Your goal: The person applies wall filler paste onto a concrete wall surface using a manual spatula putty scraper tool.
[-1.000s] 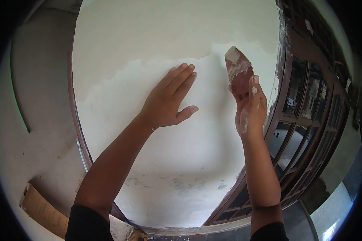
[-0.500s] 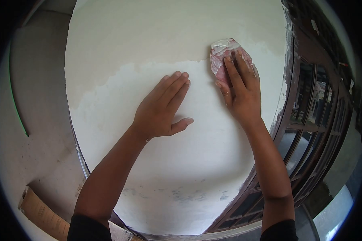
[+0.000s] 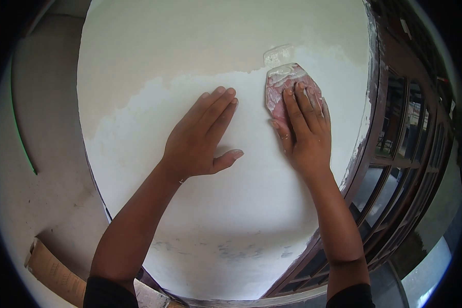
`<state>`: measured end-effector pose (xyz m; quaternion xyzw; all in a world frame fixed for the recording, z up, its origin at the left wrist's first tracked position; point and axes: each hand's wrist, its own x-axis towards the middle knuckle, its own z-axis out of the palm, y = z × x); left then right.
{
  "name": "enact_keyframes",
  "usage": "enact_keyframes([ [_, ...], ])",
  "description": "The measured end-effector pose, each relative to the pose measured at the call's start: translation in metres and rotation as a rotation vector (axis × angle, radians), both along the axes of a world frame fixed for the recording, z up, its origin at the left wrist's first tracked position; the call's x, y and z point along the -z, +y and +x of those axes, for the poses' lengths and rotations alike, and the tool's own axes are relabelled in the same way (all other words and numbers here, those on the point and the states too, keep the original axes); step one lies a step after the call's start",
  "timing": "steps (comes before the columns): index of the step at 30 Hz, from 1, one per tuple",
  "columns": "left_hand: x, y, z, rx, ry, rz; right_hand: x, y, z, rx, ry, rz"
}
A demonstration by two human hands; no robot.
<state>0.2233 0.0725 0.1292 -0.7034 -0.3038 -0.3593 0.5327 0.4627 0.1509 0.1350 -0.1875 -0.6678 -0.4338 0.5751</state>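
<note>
Pale wall. Left hand laid flat on it. Red scraper against it, under the fingers of the right hand; glossy filler patch just past them. Greyer coat, ragged-edged, beyond both hands. Dark smudges between forearms.

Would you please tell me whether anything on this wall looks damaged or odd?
Yes: scattered dark grey smudges mark the lower part of the broad whitish wall, standing out against its pale surface. The glossy whitish patch above the flat reddish tool looks like wet filler, not damage.
</note>
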Motion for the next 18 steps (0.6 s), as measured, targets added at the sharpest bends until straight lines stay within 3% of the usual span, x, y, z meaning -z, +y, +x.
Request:
enact_keyframes([
  [9,0.0,0.001,0.001,0.002,-0.003,-0.005,-0.042,0.002,-0.01,-0.05,0.049,0.138],
  [12,0.0,0.001,0.0,0.006,0.005,0.002,-0.026,0.0,-0.007,0.043,0.06,0.06],
  [18,0.0,0.001,0.0,0.003,0.008,-0.002,-0.027,0.001,-0.001,-0.034,0.063,0.104],
])
